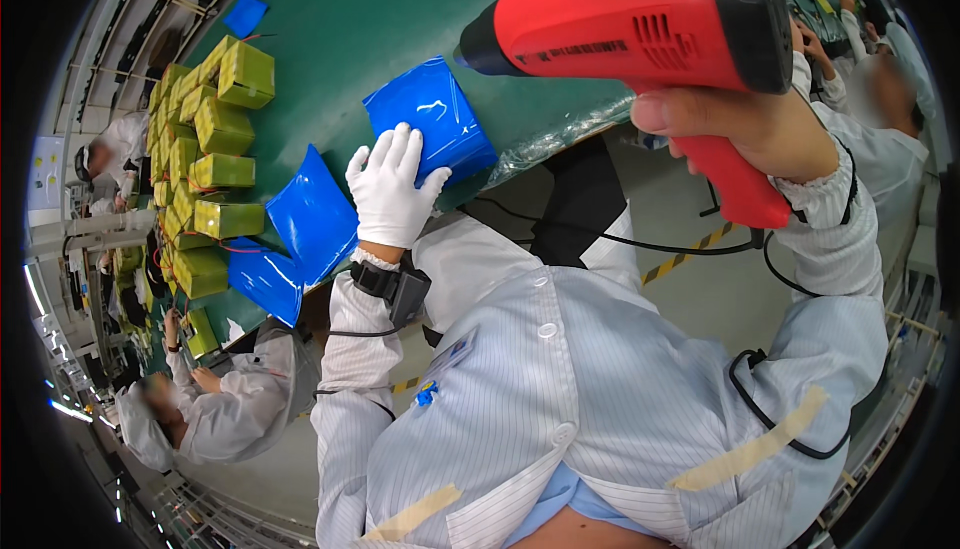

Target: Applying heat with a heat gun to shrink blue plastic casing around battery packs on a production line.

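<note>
My right hand (735, 129) is bare and wraps round the handle of a red and black heat gun (620, 19). Its dark nozzle points left, just above the far right corner of a blue plastic-wrapped block (440, 114). On that block's near left part lies my left hand (392, 184), in a white glove, with fingers stretched out flat. The wrap looks glossy and creased, and what is inside it is hidden. Left of my left hand are more blue plastic sleeves, one larger (312, 214) and one nearer the table edge (265, 279).
Several yellow-wrapped blocks (225, 169) with thin red wires are stacked on the green table (330, 9) at left. A small blue piece (246, 16) lies far left. The gun's black cable (660, 247) hangs below the table edge. Co-workers (215, 399) sit at left and right.
</note>
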Demonstrator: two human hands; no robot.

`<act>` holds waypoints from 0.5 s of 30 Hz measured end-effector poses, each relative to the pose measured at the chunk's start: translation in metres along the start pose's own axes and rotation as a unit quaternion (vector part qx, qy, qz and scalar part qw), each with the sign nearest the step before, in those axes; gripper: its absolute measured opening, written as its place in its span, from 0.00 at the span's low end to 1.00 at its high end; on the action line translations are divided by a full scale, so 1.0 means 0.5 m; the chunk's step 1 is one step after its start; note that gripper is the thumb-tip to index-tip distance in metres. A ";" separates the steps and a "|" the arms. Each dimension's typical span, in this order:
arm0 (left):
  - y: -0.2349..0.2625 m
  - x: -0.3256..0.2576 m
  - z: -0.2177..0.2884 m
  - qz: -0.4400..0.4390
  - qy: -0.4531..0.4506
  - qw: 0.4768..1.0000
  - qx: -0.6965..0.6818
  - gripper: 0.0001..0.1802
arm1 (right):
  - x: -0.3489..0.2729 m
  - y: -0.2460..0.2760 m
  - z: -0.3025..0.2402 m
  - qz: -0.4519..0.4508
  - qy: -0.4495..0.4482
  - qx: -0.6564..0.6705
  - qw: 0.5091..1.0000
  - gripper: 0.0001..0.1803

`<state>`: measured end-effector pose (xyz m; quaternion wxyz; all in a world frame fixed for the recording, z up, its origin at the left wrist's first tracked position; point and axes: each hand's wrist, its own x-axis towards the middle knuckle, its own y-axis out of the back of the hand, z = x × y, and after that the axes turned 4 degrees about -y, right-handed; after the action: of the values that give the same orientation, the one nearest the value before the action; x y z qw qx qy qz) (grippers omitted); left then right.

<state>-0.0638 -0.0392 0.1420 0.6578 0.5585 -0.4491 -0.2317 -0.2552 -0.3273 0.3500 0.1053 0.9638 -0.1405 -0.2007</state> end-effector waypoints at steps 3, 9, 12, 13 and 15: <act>-0.003 -0.006 -0.006 0.007 -0.002 1.000 0.004 0.34 | -0.003 0.000 0.000 -0.011 0.010 0.005 1.000 0.23; -0.006 -0.006 -0.005 0.005 -0.003 1.000 0.016 0.34 | -0.019 0.009 0.006 -0.033 0.059 0.003 0.998 0.23; -0.011 -0.006 -0.006 0.012 -0.003 1.000 0.016 0.33 | -0.036 0.010 0.007 -0.033 0.044 0.011 0.998 0.23; -0.011 -0.006 -0.006 0.011 -0.003 1.000 0.016 0.33 | -0.041 0.010 0.007 -0.026 0.038 -0.011 0.999 0.23; -0.011 -0.005 -0.006 0.015 -0.007 1.000 0.018 0.33 | -0.049 0.012 0.006 -0.019 0.031 -0.032 0.999 0.22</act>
<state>-0.0614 -0.0370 0.1361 0.6480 0.5620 -0.4657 -0.2177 -0.2796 -0.3256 0.3578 0.1365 0.9681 -0.1123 -0.1774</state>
